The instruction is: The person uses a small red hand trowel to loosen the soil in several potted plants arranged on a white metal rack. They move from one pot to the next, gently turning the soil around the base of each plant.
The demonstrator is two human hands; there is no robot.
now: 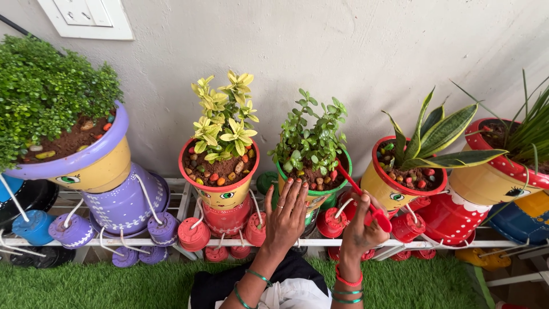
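Grip: right hand (pixel 361 229) is closed around the handle of a red tool (pixel 360 196); left hand (pixel 284 214) is open, fingers spread, holding nothing.
Tool: slants up and left from the fist, its tip in the soil of the green pot (pixel 314 193).
Left hand: flat against the green pot's front wall — just below the rim.
Green pot: on the white rack (pixel 171 241), between the red-rimmed pot (pixel 220 191) and the snake-plant pot (pixel 386 189).
Far left: purple pot (pixel 97 160) — bushy, well apart.
Ground: green turf (pixel 114 286).

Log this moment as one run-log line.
left hand: open, touching green pot | right hand: gripping red tool, tip in the pot's soil | stand: white rack
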